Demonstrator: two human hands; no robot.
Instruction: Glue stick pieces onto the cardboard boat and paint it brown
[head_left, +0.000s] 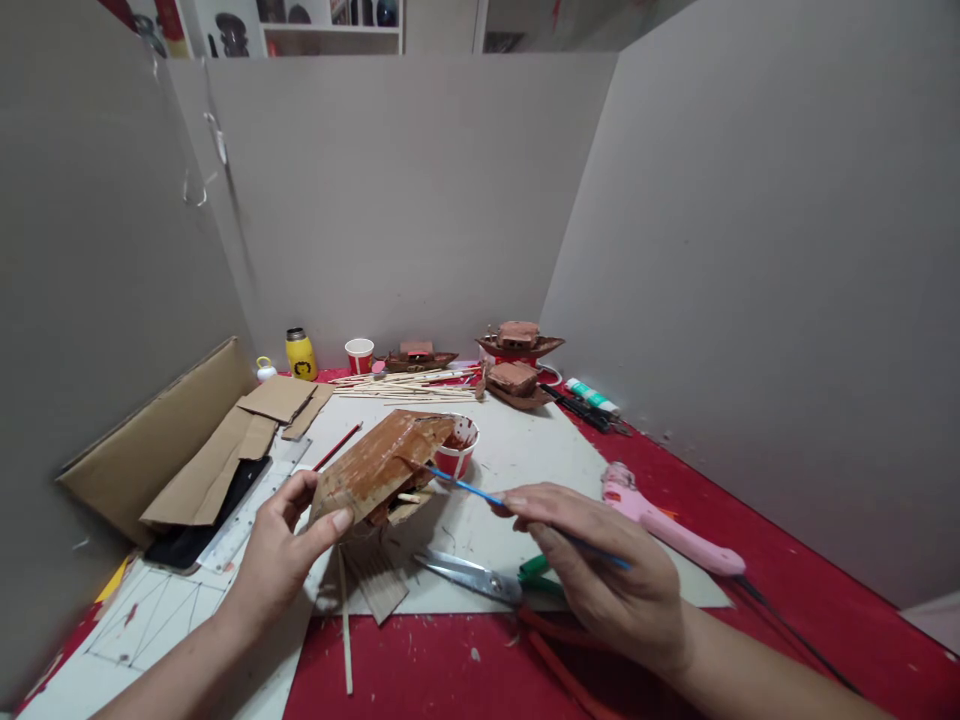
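Note:
My left hand (289,545) grips one end of a cardboard model boat (386,455), holding it tilted above the table with its brown-painted surface upward. Between the thumb and fingers of my right hand (600,555) is a thin blue paintbrush (480,492), its tip against the boat's painted side. Just behind the boat stands a paper cup (459,455) with reddish-brown paint, partly hidden by it. Scissors (476,580) lie below the brush, their handles partly covered by my right hand. Under the boat are a ribbed piece of cardboard (379,585) and a thin wooden stick (345,625).
A pink hot glue gun (671,525) with a cord lies at the right. Thin sticks (412,384) and finished-looking model boats (517,340) are at the back. Cardboard pieces (214,460), a ruler (255,510) and a yellow bottle (301,355) occupy the left. Grey panels (405,200) enclose the table.

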